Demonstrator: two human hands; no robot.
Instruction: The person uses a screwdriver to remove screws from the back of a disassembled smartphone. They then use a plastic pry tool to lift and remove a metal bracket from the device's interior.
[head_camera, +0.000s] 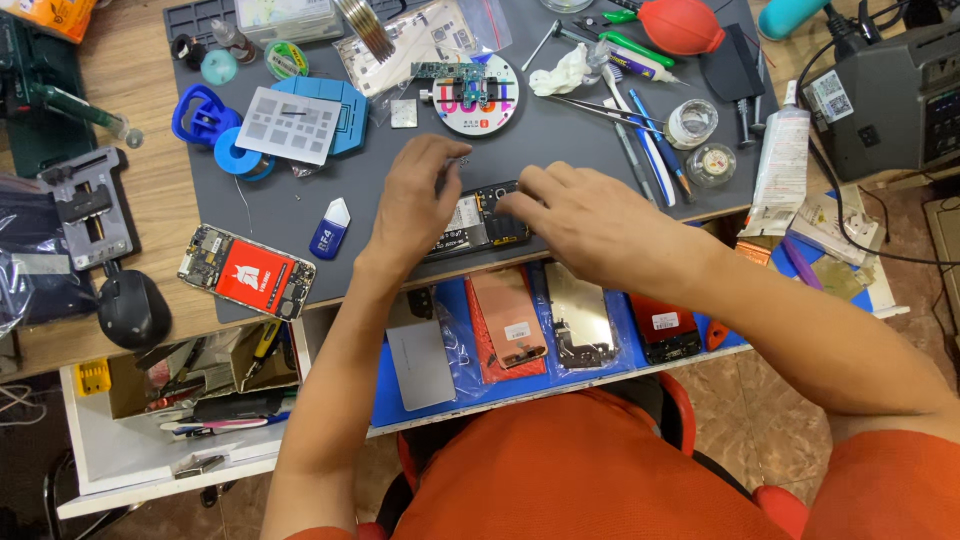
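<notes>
An opened phone (478, 222) with its dark insides showing lies near the front edge of the grey mat (560, 140) on the worktop, and both hands are on it. The left hand (418, 200) rests over the phone's left end, fingers curled down and loosely bent, touching the frame rather than gripping it — whether anything small sits under the fingertips cannot be told. The right hand (590, 222) comes in from the right, fingers stretched flat toward the phone's upper right part, the tips pressing on or just at its edge; it is not closed around anything visible.

Just behind the phone stands a round white disc (478, 97) with a small circuit board clamped on it. To the left on the mat lie a blue-and-white small bottle (330, 229) and a second opened phone with a red battery (247, 272). Further right — tweezers (600, 108), a white tube (782, 165) and a red air blower (680, 25). Below the worktop's edge an open drawer (560, 330) holds phone parts in clear bags.
</notes>
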